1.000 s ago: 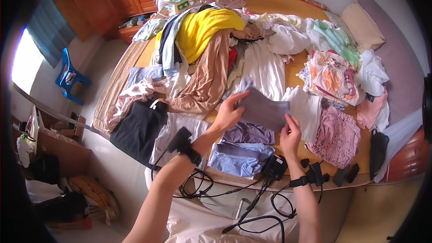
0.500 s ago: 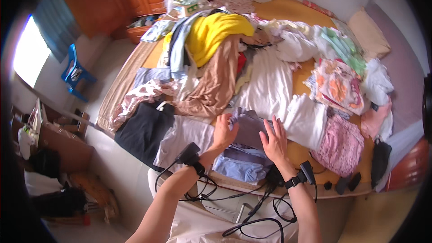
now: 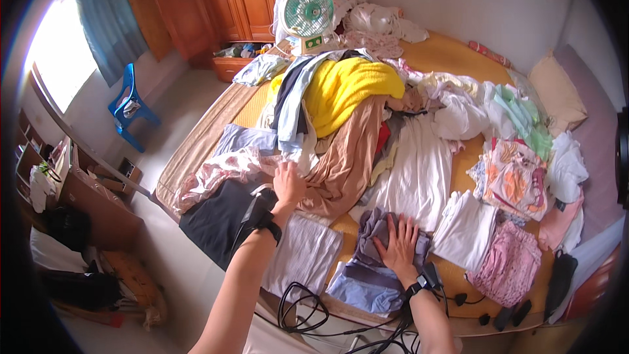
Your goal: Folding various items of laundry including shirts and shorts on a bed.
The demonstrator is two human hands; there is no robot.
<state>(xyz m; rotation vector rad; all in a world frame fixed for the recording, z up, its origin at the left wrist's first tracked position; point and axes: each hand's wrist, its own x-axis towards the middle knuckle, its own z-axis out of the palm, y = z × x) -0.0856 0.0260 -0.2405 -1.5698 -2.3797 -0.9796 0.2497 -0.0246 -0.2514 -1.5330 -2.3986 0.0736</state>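
Grey-purple folded garment (image 3: 371, 224): lies directly under the right hand (image 3: 398, 248), at the near edge of the bed (image 3: 344, 224). Right fingers fanned apart, palm down, laid flat on the cloth; nothing pinched. Just below those fingers, toward the wearer, a light-blue folded garment (image 3: 362, 290), the grey-purple one close against it. Right of the fingertips, a white folded garment (image 3: 464, 228); further right, a pink patterned bundle (image 3: 504, 262).

Left hand (image 3: 288, 185) well apart, up and to the left. Its fingers lie close together, tips at the end of a pink-and-white garment (image 3: 223, 172), loosely crumpled. Pinch or mere touch: cannot tell from this angle. Black garment (image 3: 213, 219) below and left of these fingers; brown garment (image 3: 347, 167) spread to their right; pale ribbed garment (image 3: 304, 249) below the wrist.

Step in hand, as I judge it: pressing a finished fold flat while the other hand reaches for loose clothing. Next move seems to call for a sure grip by the left fingertips, the right palm lifting without dragging the folded layers.
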